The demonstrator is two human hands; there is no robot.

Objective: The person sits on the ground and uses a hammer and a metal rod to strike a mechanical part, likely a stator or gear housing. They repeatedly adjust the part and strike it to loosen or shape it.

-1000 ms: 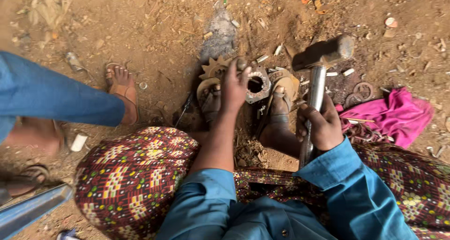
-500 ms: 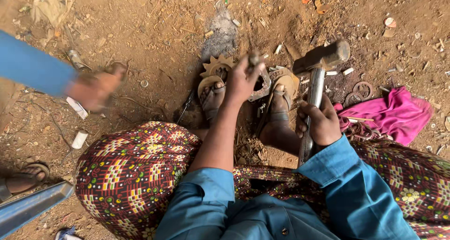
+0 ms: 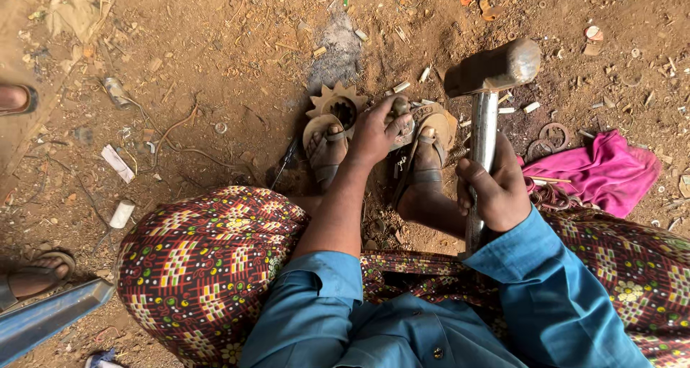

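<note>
Hammer (image 3: pixel 489 80): heavy metal head upper right of centre, steel handle running down into the right hand (image 3: pixel 496 192), which is clenched around the lower shaft. Head is up off the ground, above the right sandalled foot (image 3: pixel 429 156). Left hand (image 3: pixel 377 131) at frame centre, fingers closed on a small metal piece (image 3: pixel 399 108), held between the two feet, just beside a toothed gear (image 3: pixel 338 108) lying on the dirt ground (image 3: pixel 215 52). Left sandalled foot (image 3: pixel 327 149) touches the gear's lower edge. Pink cloth (image 3: pixel 604 170) at right, near the hammer hand. Another person's foot (image 3: pixel 14 98) at far left edge.
</note>
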